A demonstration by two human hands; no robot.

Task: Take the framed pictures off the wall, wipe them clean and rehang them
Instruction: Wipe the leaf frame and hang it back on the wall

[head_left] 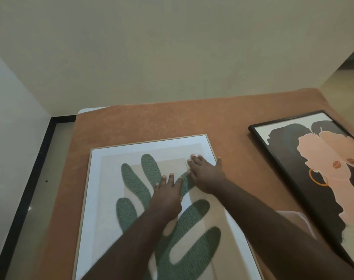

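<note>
On leaf picture (103, 190), both hands (168, 196) press flat.

Your forearms cover the lower middle of the leaf picture (149, 199), and the bottom edge cuts off its near end. The black-framed picture (305, 172) runs off the right edge. A pale cloth (293, 217) shows only partly past your right arm; under your right hand (204, 174) you cannot tell.
</note>
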